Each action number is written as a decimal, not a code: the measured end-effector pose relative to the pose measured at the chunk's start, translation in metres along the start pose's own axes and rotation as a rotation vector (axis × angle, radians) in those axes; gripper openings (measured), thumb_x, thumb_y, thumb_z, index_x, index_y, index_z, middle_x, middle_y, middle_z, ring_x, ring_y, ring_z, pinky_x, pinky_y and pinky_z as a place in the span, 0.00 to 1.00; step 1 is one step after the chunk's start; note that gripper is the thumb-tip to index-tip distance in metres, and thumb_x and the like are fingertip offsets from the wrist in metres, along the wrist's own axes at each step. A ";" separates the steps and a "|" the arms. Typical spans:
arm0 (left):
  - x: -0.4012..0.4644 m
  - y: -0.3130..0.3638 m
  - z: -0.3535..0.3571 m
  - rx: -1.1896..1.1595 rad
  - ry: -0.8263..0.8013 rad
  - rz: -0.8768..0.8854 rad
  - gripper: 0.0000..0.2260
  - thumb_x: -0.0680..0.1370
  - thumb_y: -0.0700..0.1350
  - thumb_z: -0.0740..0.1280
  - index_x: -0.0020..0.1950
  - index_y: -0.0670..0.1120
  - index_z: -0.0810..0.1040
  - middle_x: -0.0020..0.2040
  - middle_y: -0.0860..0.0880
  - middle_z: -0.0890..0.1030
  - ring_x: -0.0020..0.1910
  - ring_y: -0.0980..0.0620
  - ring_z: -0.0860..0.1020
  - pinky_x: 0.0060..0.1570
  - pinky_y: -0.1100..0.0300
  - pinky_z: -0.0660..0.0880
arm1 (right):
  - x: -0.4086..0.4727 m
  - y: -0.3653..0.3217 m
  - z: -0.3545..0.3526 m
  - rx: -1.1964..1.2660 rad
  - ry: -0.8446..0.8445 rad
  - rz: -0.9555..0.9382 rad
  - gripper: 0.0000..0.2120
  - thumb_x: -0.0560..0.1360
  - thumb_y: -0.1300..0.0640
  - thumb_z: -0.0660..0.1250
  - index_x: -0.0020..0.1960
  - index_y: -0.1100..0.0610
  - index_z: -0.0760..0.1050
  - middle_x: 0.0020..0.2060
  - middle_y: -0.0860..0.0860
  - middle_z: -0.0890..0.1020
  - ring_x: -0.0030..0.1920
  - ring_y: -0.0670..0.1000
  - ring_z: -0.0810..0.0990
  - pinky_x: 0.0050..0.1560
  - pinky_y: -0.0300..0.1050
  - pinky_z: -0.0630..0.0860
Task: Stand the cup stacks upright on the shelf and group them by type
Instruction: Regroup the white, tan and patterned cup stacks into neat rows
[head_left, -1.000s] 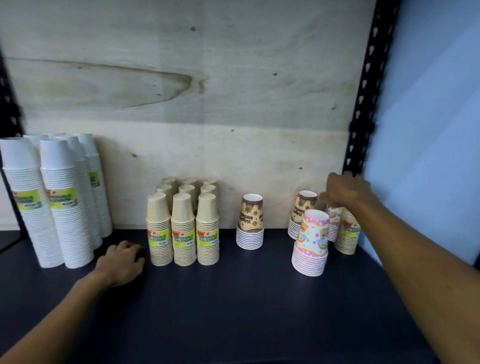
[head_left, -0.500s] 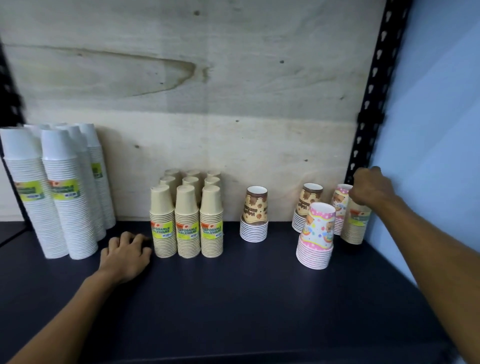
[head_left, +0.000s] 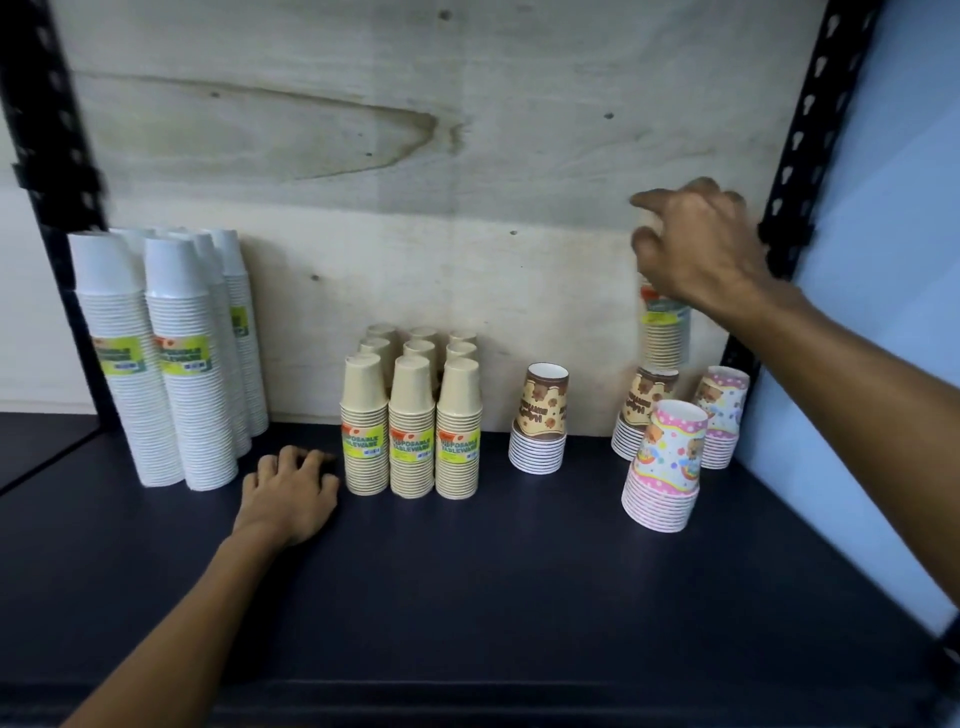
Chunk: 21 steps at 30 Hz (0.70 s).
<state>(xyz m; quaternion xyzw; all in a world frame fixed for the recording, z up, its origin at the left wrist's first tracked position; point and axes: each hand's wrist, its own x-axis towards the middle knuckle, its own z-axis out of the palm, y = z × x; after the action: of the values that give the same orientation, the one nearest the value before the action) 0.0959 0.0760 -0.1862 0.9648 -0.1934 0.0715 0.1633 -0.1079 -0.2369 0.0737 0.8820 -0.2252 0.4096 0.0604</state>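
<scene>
**Tan labelled stack held aloft at right rear of shelf**

Right hand (head_left: 696, 249): its grip is closed round the upper end of a tan cup stack (head_left: 662, 332) with a yellow-green label. The stack hangs upright, clear of the shelf (head_left: 467, 597), above the brown patterned stack (head_left: 641, 415) near the back right corner. How firmly the fingers seat is hidden by the back of the hand.

Left hand (head_left: 291, 493): rests on the shelf with fingers loosely curled, holding nothing, just beside the group of tan stacks (head_left: 410, 436).

Handling assessment: the stack appears to be nested paper cups, so light, but thin-walled and easily crushed by a hard squeeze. Held by the top cup alone, the lower cups could slide loose; the banded label region, or a hand under the rim end, looks the sounder hold.

Placement: its matching type stands left of centre. White tall stacks (head_left: 166, 364) stand at far left; pink patterned stacks (head_left: 665, 467) at right. The carry must pass over the lone brown stack (head_left: 540, 421) without clipping it.
</scene>
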 end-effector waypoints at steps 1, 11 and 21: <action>0.000 0.000 0.000 0.002 0.002 0.001 0.20 0.81 0.55 0.53 0.72 0.56 0.66 0.70 0.48 0.66 0.69 0.44 0.63 0.69 0.47 0.59 | -0.004 -0.015 -0.001 0.051 -0.017 -0.021 0.26 0.73 0.48 0.57 0.69 0.49 0.74 0.61 0.66 0.76 0.60 0.67 0.75 0.62 0.55 0.73; -0.001 -0.003 0.001 -0.026 0.024 0.008 0.19 0.81 0.55 0.54 0.72 0.57 0.68 0.70 0.50 0.67 0.69 0.45 0.63 0.69 0.48 0.60 | -0.072 -0.124 0.030 0.369 -0.263 -0.224 0.20 0.76 0.46 0.65 0.68 0.44 0.75 0.60 0.55 0.78 0.61 0.54 0.76 0.58 0.44 0.70; 0.000 -0.006 0.002 -0.069 0.046 0.017 0.19 0.81 0.54 0.55 0.71 0.56 0.70 0.70 0.51 0.68 0.69 0.47 0.63 0.69 0.49 0.60 | -0.110 -0.166 0.073 0.428 -0.380 -0.306 0.21 0.76 0.43 0.67 0.68 0.46 0.74 0.60 0.53 0.75 0.59 0.54 0.76 0.59 0.48 0.73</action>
<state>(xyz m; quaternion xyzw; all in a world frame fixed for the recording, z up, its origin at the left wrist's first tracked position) 0.0979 0.0805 -0.1898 0.9550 -0.2000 0.0885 0.2005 -0.0448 -0.0725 -0.0440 0.9590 -0.0058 0.2619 -0.1085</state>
